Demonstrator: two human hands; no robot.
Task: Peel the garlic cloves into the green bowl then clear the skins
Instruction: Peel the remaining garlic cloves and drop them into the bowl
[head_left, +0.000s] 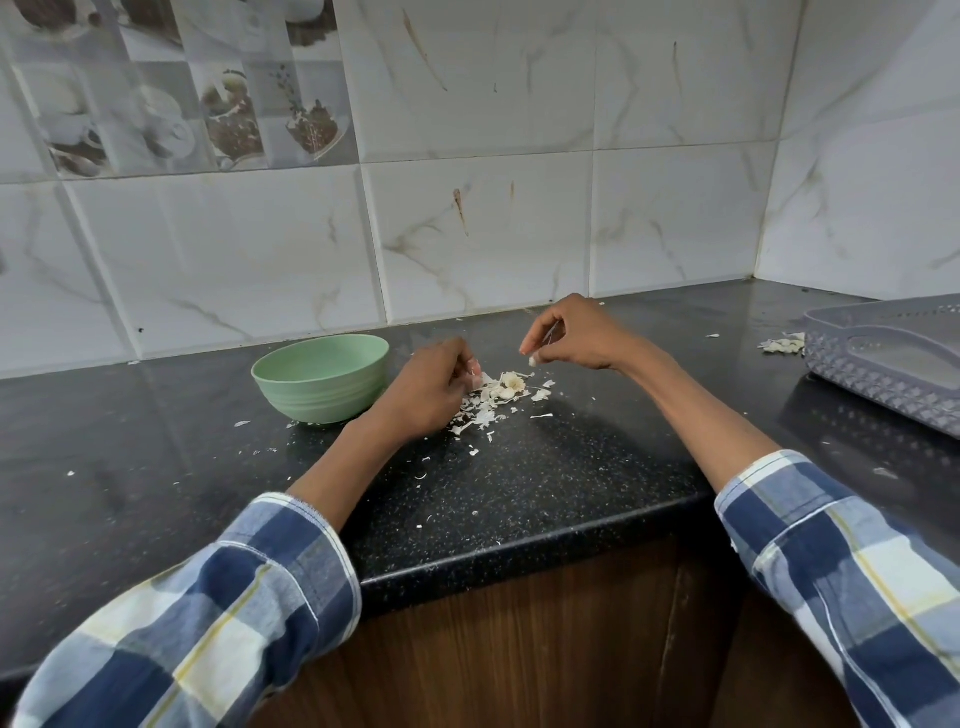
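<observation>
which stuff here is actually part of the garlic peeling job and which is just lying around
Part of the job:
green bowl
pile of garlic and skins on the counter
left hand, fingers curled at the pile
right hand, pinching a small white piece

Just lying about:
grey plastic tray at the right
scraps beside the tray

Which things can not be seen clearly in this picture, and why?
- Inside of the green bowl: the head view is too low, the near wall hides any peeled cloves.
- What the left hand grips: its curled fingers cover it.
- Small white piece at the right hand: too small to tell clove from skin.
- Grey plastic tray: cut off by the right edge.
</observation>
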